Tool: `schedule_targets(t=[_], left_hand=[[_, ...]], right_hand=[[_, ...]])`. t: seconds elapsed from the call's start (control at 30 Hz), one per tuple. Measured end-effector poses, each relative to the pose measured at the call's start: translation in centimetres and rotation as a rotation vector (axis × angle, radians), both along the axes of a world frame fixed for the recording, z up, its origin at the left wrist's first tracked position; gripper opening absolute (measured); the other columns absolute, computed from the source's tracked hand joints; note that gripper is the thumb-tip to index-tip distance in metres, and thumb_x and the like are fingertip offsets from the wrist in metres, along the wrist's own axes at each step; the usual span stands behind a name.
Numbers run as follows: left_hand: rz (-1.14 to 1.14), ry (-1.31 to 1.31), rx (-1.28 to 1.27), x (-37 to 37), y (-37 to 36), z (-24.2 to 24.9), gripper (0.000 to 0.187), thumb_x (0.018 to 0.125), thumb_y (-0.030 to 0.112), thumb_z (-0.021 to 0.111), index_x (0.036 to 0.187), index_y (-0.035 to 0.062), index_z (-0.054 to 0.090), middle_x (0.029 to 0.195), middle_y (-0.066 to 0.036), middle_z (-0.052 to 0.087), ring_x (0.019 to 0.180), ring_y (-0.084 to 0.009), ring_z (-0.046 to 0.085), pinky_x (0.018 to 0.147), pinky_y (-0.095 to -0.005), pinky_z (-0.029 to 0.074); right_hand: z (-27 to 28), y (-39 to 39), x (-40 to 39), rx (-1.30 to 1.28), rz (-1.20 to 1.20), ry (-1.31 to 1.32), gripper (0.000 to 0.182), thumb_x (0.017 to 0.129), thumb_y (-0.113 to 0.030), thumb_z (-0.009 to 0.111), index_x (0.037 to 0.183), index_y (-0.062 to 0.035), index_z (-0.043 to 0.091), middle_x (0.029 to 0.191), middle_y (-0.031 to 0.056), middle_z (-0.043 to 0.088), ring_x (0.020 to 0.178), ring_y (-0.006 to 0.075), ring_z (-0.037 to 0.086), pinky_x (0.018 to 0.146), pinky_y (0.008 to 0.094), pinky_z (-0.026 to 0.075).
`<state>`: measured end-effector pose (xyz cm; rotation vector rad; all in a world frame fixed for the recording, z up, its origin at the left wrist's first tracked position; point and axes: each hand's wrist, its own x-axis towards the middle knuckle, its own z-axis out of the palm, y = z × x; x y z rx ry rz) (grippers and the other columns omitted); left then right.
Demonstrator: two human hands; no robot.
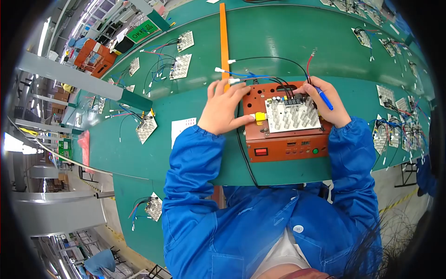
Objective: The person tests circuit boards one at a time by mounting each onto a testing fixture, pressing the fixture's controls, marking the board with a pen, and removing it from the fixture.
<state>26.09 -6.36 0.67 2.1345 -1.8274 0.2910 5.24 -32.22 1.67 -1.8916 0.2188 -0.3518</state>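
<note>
An orange-red metal box (288, 149) with a red switch and a green button stands on the green bench. On top of it lies a white circuit board (293, 116) with a small digit display and clear domed parts. My left hand (224, 106) is at the box's left side, fingers spread, its thumb at a yellow block (261, 117). My right hand (329, 100) is closed round a blue pen (324, 98) at the board's upper right corner. Black, blue and red wires (274, 59) run from the board's top edge to loose white connectors.
Boards with wires lie at the left (147, 128), upper left (180, 66), lower left (154, 207) and right (380, 135). An orange strip (224, 42) crosses the green bench (186, 160). A printed sheet (179, 128) lies left of my left hand. A black cable hangs over the front edge.
</note>
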Motion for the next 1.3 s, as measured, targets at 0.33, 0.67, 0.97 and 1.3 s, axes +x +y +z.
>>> schedule_targets(t=[0.33,0.67,0.97,1.3], left_hand=[[-0.011,0.165,-0.249,-7.5,-0.2,0.1,0.032,0.077,0.031,0.081,0.103,0.0154,0.072,0.121,-0.001,0.069,0.128,-0.0295,0.053,0.105,-0.0458,0.033],[-0.065,0.212,-0.267,-7.8,-0.7,-0.9,0.028,0.071,0.022,0.085,0.094,0.0142,0.071,0.121,-0.002,0.068,0.123,-0.0287,0.056,0.103,-0.0446,0.038],[-0.149,0.253,-0.124,-6.9,-0.2,0.7,0.038,0.068,0.029,0.087,0.100,0.0136,0.072,0.131,-0.004,0.064,0.127,-0.0343,0.050,0.104,-0.0466,0.040],[-0.115,0.272,-0.133,-7.1,-0.3,0.5,0.042,0.063,0.029,0.087,0.100,0.0133,0.072,0.131,-0.004,0.064,0.124,-0.0353,0.051,0.102,-0.0474,0.040]], right_hand=[[-0.7,0.8,-5.7,-0.393,-0.018,-0.155,0.048,0.080,0.002,0.072,0.125,-0.0022,0.058,0.143,0.0200,0.058,0.139,0.0339,0.050,0.116,0.0416,0.036],[-1.1,0.7,-7.0,-0.547,-0.009,-0.126,0.042,0.072,-0.004,0.082,0.109,-0.0061,0.062,0.139,0.0214,0.062,0.138,0.0430,0.048,0.114,0.0485,0.038],[3.2,-1.7,-6.9,-0.863,0.332,0.003,0.036,0.071,-0.017,0.085,0.102,-0.0097,0.070,0.139,0.0196,0.062,0.131,0.0448,0.053,0.104,0.0504,0.046],[4.4,-1.9,-5.5,-0.967,0.393,0.012,0.034,0.066,-0.024,0.087,0.095,-0.0111,0.075,0.125,0.0147,0.069,0.108,0.0377,0.060,0.087,0.0470,0.052]])
